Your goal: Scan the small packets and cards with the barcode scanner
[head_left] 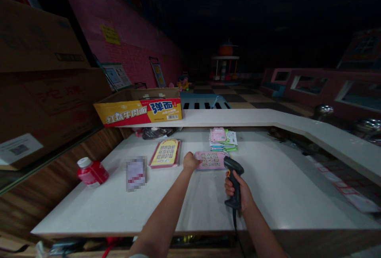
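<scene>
My right hand (242, 190) is wrapped round the grip of a black handheld barcode scanner (235, 180), whose cable hangs down over the counter's front edge. The scanner's head is at the right end of a flat pink package (212, 160) printed with rows of small pictures. At that package's left end, my left hand (191, 162) grips the edge, thumb on top. Beyond it lies a pile of small pink and green packets (222, 139). To the left of my left hand rests a stack of yellow, red-edged packages (165, 153).
A red bottle with a white cap (92, 172) lies tilted at the left of the white counter (104, 210), near a blurred-out item (136, 174). An open noodle carton (143, 111) sits on the raised ledge (226, 117). Large cardboard boxes (56, 95) are stacked at far left.
</scene>
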Tool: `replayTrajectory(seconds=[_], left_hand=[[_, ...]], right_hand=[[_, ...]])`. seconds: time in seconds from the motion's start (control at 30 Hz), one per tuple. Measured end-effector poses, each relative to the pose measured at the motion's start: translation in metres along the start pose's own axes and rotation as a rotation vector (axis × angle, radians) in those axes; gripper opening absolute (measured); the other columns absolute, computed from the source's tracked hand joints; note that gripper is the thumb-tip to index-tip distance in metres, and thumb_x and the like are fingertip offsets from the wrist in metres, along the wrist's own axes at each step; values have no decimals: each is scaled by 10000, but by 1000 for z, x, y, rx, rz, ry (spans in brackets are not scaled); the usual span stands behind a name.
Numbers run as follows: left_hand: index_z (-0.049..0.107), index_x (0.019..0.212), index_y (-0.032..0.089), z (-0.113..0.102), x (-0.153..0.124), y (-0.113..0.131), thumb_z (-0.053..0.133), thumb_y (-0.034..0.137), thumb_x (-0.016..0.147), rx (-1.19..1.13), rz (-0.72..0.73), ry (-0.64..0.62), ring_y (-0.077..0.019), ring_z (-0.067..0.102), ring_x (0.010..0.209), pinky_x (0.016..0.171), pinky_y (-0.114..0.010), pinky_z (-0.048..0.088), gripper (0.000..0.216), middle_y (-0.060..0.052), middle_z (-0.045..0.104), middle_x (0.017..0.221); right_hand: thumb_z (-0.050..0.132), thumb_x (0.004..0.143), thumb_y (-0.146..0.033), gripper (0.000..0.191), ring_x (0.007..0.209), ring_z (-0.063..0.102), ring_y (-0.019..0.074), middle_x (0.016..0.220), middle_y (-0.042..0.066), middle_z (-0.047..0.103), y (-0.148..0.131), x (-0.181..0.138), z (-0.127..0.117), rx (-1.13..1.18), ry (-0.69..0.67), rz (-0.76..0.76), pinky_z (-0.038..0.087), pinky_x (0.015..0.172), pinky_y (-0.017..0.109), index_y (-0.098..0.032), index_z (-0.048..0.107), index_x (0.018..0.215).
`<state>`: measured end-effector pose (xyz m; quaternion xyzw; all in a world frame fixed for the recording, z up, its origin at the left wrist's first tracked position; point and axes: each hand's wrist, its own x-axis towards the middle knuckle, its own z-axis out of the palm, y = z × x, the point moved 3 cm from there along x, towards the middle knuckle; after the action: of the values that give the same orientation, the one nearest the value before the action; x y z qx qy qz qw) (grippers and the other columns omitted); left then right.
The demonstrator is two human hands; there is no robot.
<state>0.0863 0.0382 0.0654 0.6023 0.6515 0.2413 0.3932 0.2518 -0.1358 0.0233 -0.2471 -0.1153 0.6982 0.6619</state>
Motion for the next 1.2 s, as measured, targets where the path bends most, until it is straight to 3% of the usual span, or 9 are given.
replayTrajectory(seconds=[0.1, 0.2, 0.3, 0.4, 0.57, 0.7, 0.87, 1.07, 1.2], left_hand=[[585, 798, 173, 0, -3, -3, 789, 220, 628, -344, -142, -162, -198, 685, 780, 638, -234, 487, 270, -29, 674, 700], [565, 733, 165, -7, -12, -4, 698, 154, 700, -441, -190, -253, -152, 659, 641, 615, -242, 510, 137, -10, 640, 619], [583, 774, 161, -21, -23, -13, 683, 98, 673, -553, -202, -358, -136, 658, 615, 633, -264, 543, 155, -15, 674, 669], [621, 880, 155, -40, -34, -29, 735, 116, 624, -768, -77, -415, -168, 694, 696, 689, -309, 571, 283, -59, 728, 815], [641, 1011, 147, -68, -46, -65, 813, 266, 610, -1087, 237, -91, -221, 708, 896, 838, -371, 566, 452, -111, 734, 1022], [624, 1029, 154, -71, -50, -88, 857, 312, 563, -1174, 297, 111, -227, 707, 898, 832, -386, 571, 544, -99, 736, 992], [605, 1093, 168, -66, -51, -102, 855, 344, 585, -1238, 330, 226, -245, 692, 963, 863, -408, 565, 593, -116, 717, 1058], [594, 1138, 200, -67, -51, -105, 823, 353, 627, -1246, 338, 259, -243, 657, 1064, 921, -402, 547, 580, -108, 682, 1167], [577, 1168, 201, -67, -52, -104, 792, 366, 666, -1210, 355, 270, -238, 651, 1084, 942, -408, 534, 571, -117, 667, 1199]], right_hand=[[790, 713, -431, 348, 383, 385, 46, 521, -73, 466, 0, 1, -1, -6, -10, 5, 294, 348, 146, -176, 585, 833], [783, 720, -430, 341, 386, 385, 49, 523, -73, 466, -1, -1, 0, -20, -30, 10, 304, 354, 148, -181, 582, 837], [780, 722, -435, 339, 387, 375, 48, 527, -74, 468, -1, -6, 3, -50, -44, 5, 313, 357, 147, -187, 579, 835], [786, 718, -425, 339, 384, 370, 47, 528, -69, 475, -1, -10, 8, -79, -42, 8, 308, 349, 144, -184, 586, 846], [804, 688, -446, 379, 379, 375, 38, 524, -73, 472, 1, -13, 9, -141, -29, 17, 300, 348, 135, -185, 585, 853], [801, 672, -498, 420, 372, 418, 57, 516, -69, 498, 6, -9, 9, -289, 43, 0, 325, 342, 158, -197, 570, 853], [790, 663, -530, 452, 358, 477, 87, 489, -55, 547, 27, -10, 35, -571, 205, -30, 369, 332, 184, -185, 575, 860], [767, 677, -539, 470, 344, 486, 99, 489, -62, 567, 64, -19, 93, -700, 118, -18, 354, 319, 187, -194, 549, 909], [752, 664, -572, 483, 346, 489, 101, 477, -59, 572, 79, -22, 116, -774, 56, -25, 361, 323, 190, -193, 525, 857]])
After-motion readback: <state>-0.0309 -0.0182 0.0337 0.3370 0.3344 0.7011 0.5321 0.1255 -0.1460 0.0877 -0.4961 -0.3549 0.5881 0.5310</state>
